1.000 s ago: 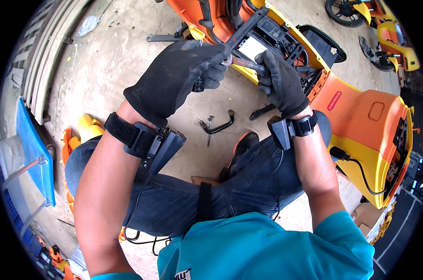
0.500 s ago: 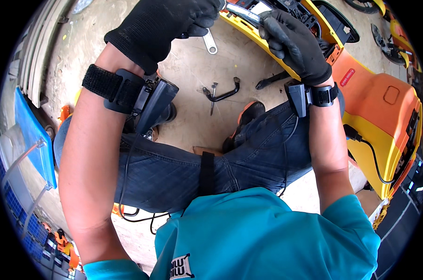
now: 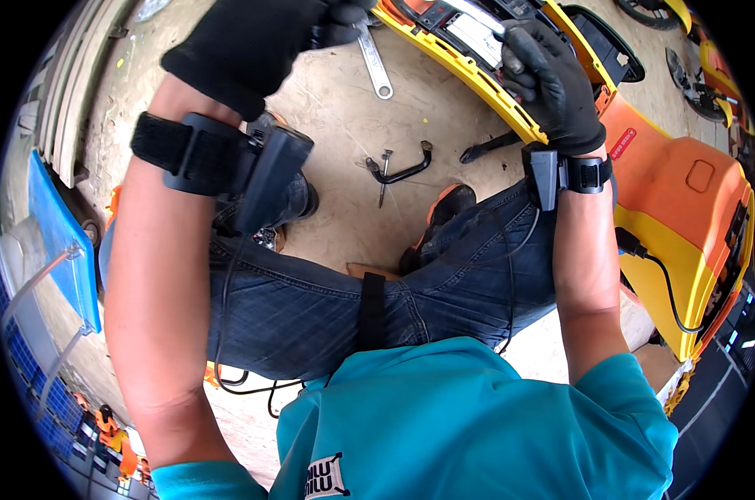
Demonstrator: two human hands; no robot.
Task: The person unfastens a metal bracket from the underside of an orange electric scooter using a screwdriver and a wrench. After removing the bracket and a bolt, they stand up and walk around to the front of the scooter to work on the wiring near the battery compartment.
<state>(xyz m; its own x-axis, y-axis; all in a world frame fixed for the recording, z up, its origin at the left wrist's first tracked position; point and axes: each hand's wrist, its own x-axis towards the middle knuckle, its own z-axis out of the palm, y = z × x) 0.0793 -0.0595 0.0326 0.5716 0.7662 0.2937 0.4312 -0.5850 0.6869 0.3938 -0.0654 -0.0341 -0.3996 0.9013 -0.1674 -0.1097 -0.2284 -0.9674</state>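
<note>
My left hand (image 3: 260,50), in a black knit glove, is at the upper left, partly cut off by the top edge. Its fingers are curled, and what they hold cannot be made out. A silver combination wrench (image 3: 373,60) lies on the floor just beyond it, its upper end hidden by the fingers. My right hand (image 3: 552,92), gloved too, is closed around the end of a shiny metal tool handle (image 3: 480,18) that slants up to the left. Behind that handle is the open yellow-edged body (image 3: 452,71) of an orange and yellow vehicle.
On the floor between my feet lie a black curved bracket (image 3: 406,172) and a long thin bolt (image 3: 383,187). An orange panel (image 3: 669,158) fills the right side. A blue board (image 3: 60,242) stands at the left, below grey planks (image 3: 73,92).
My right hand has shifted slightly right and down with the metal handle. My left hand has moved left, away from the handle, baring more of the wrench.
</note>
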